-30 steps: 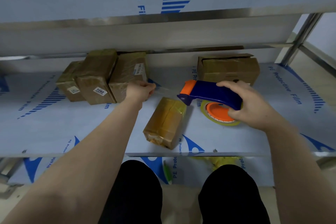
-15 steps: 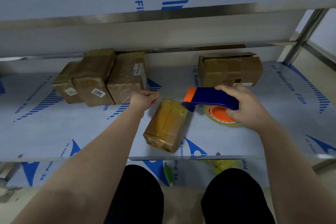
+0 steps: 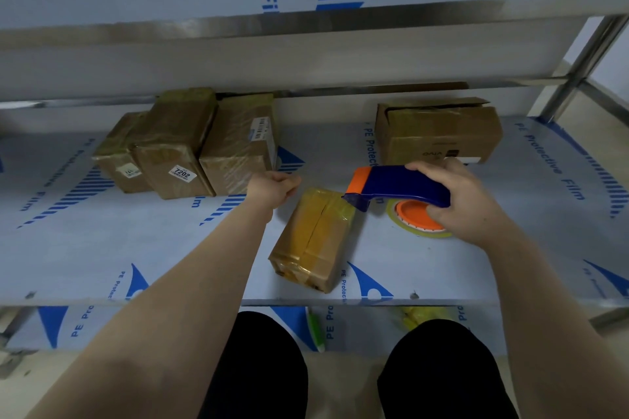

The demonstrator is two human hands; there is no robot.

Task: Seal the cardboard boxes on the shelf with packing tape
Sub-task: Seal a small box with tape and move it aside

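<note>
Near the front edge of the shelf point(image 3: 102, 248), about midway along, the small taped box point(image 3: 315, 238) lies slanted. Just past its far left corner my left hand point(image 3: 274, 188) has its fingers curled; whether it pinches anything I cannot tell. My right hand point(image 3: 463, 201) grips the blue-and-orange tape dispenser point(image 3: 398, 184), its nose at the box's far right corner. At the back left three wrapped boxes point(image 3: 173, 146) stand pressed together; at the back right sits a larger box point(image 3: 439, 129), flaps loose.
</note>
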